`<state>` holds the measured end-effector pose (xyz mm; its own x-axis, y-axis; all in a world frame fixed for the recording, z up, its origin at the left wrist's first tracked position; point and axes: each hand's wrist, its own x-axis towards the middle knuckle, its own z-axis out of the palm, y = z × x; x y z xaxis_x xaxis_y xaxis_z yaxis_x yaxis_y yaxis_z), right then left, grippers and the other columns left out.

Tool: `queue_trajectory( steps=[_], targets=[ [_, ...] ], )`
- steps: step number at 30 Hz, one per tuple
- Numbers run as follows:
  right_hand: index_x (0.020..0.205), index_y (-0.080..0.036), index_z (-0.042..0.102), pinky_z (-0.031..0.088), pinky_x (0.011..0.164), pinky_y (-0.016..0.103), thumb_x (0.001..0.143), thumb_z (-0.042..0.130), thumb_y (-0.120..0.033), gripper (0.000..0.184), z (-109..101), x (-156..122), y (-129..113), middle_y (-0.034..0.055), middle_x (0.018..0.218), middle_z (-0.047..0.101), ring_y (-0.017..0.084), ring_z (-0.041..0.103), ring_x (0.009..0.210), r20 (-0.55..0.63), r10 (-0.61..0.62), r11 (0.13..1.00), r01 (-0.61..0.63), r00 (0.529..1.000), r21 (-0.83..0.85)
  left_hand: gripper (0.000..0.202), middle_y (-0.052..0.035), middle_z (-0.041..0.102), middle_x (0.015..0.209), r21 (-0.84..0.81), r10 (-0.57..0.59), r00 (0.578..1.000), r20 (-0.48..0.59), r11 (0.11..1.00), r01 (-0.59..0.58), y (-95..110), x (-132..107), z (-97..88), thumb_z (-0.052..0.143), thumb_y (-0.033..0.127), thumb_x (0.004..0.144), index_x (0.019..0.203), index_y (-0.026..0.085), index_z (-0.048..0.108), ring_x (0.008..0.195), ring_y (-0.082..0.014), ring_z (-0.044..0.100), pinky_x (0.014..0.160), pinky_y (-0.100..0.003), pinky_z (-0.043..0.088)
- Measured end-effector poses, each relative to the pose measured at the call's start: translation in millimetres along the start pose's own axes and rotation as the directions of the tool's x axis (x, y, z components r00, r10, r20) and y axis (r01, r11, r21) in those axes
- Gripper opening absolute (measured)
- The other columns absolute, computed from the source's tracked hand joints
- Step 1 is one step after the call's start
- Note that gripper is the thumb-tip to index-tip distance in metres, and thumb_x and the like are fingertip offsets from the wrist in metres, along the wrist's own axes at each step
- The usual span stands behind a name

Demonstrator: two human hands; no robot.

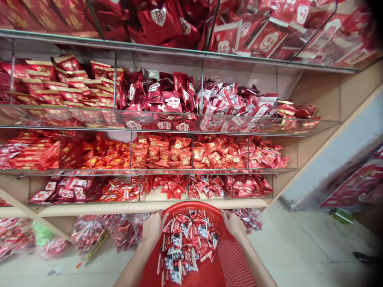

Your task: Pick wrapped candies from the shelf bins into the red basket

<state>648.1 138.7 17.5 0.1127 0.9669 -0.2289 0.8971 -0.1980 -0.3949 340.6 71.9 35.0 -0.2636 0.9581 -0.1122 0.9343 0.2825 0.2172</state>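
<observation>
A candy shop — glass shelves (161, 124), bins of red-wrapped sweets (176, 153), tiled floor (293, 243)

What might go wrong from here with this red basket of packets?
The loose packets are heaped in the red basket, so tilting it might spill some. The left hand and right hand hold it only by the rim, which might make it harder to steady. The rim is also very near the wooden shelf edge, so a bump might jolt the glass-fronted shelves. The bags on the floor might also catch a foot.
</observation>
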Motion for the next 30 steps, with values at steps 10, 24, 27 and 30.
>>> queue_trajectory(
  steps=[10,24,27,30],
  targets=[
    [0.1,-0.024,0.064,0.041,0.077,0.029,0.085,0.024,-0.05,0.05,4,8,-7,0.011,0.103,0.066,0.023,0.059,0.1,0.026,-0.052,0.998,0.052,0.998,0.025,0.065,-0.0187,0.064,0.095,0.062,-0.041,0.998,0.048,0.997,0.038,36,27,-11.0,0.022,0.06,0.083,0.099,0.01,0.06,0.093,-0.0258,0.061,0.077,-0.032,0.044],
    [0.093,-0.023,0.064,0.04,0.065,0.028,0.085,0.022,-0.052,0.052,13,7,-20,0.0115,0.091,0.068,0.023,0.063,0.086,-0.053,-0.078,0.996,0.08,0.996,0.036,0.067,-0.0153,0.067,0.083,0.008,-0.006,0.999,-0.052,1.0,0.006,23,31,1.6,0.022,0.066,0.079,0.095,0.014,0.061,0.083,-0.0248,0.064,0.07,-0.031,0.046],
    [0.094,-0.025,0.063,0.04,0.064,0.027,0.085,0.023,-0.051,0.049,21,8,-17,0.0101,0.088,0.068,0.023,0.063,0.083,-0.096,-0.092,0.994,0.098,0.991,0.057,0.064,-0.0158,0.067,0.085,0.009,-0.014,0.999,-0.033,1.0,0.015,23,32,1.0,0.024,0.064,0.08,0.094,0.014,0.061,0.084,-0.0243,0.064,0.072,-0.031,0.046],
    [0.092,-0.025,0.062,0.039,0.064,0.025,0.085,0.028,-0.047,0.041,26,8,-12,0.0072,0.083,0.069,0.021,0.063,0.081,-0.173,-0.107,0.982,0.131,0.979,0.133,0.063,-0.015,0.067,0.084,0.012,0.002,0.998,-0.055,1.0,-0.002,22,34,2.7,0.025,0.064,0.08,0.092,0.014,0.061,0.083,-0.0254,0.064,0.07,-0.032,0.046]
  ],
)
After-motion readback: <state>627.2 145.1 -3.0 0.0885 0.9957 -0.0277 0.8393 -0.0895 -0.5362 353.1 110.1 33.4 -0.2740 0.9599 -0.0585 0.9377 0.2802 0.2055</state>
